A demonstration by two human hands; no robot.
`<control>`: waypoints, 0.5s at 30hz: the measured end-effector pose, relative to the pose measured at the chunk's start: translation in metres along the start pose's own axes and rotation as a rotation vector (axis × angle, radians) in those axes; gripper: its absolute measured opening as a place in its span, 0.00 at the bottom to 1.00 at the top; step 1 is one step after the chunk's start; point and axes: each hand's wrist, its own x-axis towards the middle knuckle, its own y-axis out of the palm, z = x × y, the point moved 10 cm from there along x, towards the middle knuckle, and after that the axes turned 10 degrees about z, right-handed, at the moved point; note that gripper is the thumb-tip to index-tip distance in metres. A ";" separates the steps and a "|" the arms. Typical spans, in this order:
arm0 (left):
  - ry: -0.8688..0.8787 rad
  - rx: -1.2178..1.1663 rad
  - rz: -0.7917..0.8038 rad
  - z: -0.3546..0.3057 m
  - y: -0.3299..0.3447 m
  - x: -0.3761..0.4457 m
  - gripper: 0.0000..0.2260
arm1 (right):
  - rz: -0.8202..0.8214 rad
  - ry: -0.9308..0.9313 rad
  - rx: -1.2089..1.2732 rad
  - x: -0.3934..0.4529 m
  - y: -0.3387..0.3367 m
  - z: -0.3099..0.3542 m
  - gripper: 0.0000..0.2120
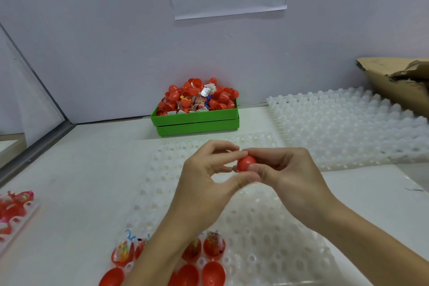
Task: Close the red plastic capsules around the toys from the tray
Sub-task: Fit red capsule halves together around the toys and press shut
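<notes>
Above the white dimpled tray (267, 227), both hands meet around one red capsule (246, 163). My right hand (287, 174) grips the capsule between thumb and fingers. My left hand (209, 176) pinches its left end with thumb and fingertips. Whatever is inside the capsule is hidden. At the tray's near edge sit open red capsule halves (213, 247) holding wrapped toys, and empty red halves (212, 274) lie in front of them; my left forearm covers some.
A green bin (195, 121) heaped with red capsules and toy packets stands at the back wall. A second white tray (348, 127) lies at the right, with torn cardboard (399, 81) behind it. Another tray with red pieces (14, 211) shows at the left edge.
</notes>
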 end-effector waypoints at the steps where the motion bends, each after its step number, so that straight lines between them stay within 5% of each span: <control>1: -0.070 -0.103 -0.002 0.008 -0.002 0.000 0.17 | -0.005 -0.009 0.054 0.001 0.000 -0.001 0.12; 5: -0.305 -0.360 0.069 0.036 0.005 -0.002 0.26 | 0.009 -0.048 0.246 0.002 0.003 -0.002 0.17; 9: -0.329 -0.823 0.161 0.033 0.027 -0.004 0.15 | 0.056 -0.105 0.126 0.000 0.011 0.009 0.13; 15: -0.367 -0.869 0.063 0.040 0.022 -0.005 0.19 | 0.110 -0.192 0.022 -0.003 0.022 0.023 0.16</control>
